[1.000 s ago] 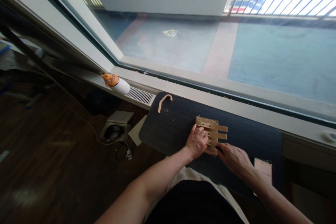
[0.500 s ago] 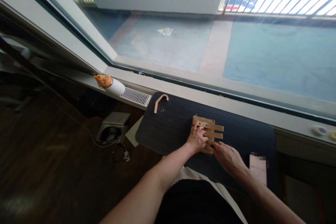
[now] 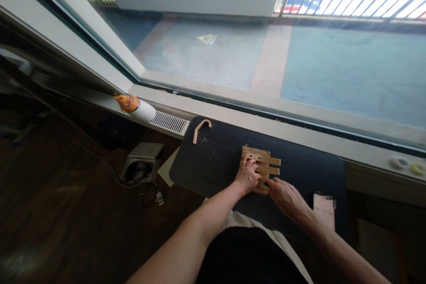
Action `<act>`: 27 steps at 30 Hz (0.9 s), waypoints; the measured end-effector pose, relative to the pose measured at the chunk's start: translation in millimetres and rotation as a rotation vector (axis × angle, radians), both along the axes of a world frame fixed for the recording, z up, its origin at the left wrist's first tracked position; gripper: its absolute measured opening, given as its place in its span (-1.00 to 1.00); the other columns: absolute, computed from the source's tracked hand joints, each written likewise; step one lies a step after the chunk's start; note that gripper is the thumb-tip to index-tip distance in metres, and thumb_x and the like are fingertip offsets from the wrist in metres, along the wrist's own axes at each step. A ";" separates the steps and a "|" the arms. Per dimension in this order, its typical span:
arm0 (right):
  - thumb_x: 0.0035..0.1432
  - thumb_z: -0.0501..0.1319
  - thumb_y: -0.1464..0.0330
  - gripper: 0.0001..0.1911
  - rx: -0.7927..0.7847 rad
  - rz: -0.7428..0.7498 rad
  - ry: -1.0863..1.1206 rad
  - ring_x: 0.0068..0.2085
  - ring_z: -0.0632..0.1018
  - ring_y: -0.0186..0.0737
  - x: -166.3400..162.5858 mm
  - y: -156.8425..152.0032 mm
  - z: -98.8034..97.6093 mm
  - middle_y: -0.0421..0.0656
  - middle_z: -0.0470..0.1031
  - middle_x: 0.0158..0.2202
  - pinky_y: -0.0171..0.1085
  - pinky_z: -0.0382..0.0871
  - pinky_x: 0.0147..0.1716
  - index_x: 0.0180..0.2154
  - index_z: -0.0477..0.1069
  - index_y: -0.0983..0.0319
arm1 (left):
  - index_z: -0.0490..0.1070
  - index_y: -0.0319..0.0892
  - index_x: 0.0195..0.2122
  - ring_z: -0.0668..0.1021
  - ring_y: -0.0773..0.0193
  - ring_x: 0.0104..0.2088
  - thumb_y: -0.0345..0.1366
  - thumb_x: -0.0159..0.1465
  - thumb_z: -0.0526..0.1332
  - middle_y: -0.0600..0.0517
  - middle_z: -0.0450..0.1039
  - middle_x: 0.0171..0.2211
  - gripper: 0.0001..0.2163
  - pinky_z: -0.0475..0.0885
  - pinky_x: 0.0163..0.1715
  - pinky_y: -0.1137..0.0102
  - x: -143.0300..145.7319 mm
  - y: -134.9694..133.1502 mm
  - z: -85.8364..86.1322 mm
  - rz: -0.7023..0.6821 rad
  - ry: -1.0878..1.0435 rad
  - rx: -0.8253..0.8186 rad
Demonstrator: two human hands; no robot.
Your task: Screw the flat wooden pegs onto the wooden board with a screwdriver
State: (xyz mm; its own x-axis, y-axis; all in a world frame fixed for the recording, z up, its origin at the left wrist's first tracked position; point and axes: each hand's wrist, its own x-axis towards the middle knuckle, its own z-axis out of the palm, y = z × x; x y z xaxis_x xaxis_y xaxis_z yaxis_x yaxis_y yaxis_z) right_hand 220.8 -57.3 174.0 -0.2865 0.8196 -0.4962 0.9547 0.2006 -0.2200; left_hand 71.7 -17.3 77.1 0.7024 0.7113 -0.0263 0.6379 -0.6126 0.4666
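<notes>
A wooden block (image 3: 248, 150) with flat wooden slats (image 3: 273, 171) across it lies on the dark table. Two slats stick out past its right edge, and the upper one shows small dark holes. My left hand (image 3: 248, 176) rests on the block and slats with its fingers spread. Close beside it, at the block's lower right, my right hand (image 3: 285, 193) has its fingers closed in a pinch. What sits between those fingers is too small and hidden to make out.
On the dark tabletop (image 3: 219, 173) lie a curved wooden hook (image 3: 197, 132), several small metal bits (image 3: 204, 140) and a pale phone-like slab (image 3: 323, 208). A white bottle with an orange top (image 3: 144, 111) stands by the window. Tape rolls (image 3: 399, 163) lie on the sill, right.
The whole view has shifted slightly, so everything sits a little further left. Both hands keep nearly the same place on the wooden block.
</notes>
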 end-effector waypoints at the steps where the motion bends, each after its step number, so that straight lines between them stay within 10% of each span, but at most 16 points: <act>1: 0.23 0.00 0.47 -0.75 0.001 -0.002 0.003 -0.31 0.54 -0.21 0.1 0.1 -0.1 -0.09 0.50 -0.36 -0.30 0.27 -0.33 -0.24 0.45 0.26 | 0.59 -0.05 -0.30 0.28 0.02 0.11 -0.31 0.16 0.27 -0.02 0.45 -0.16 -0.88 -0.18 0.27 -0.04 0.1 0.0 0.1 0.000 0.000 -0.002; 27: 0.21 -0.02 0.43 -0.72 0.030 -0.142 -0.011 -0.32 0.57 -0.11 8.2 -10.3 16.1 -0.02 0.55 -0.31 -0.24 0.34 -0.38 -0.22 0.46 0.24 | 0.55 -0.10 -0.26 0.31 0.07 0.04 -0.32 0.20 0.24 -0.04 0.44 -0.16 -0.88 -0.12 0.28 -0.03 -1.8 1.3 6.2 -0.011 0.045 0.013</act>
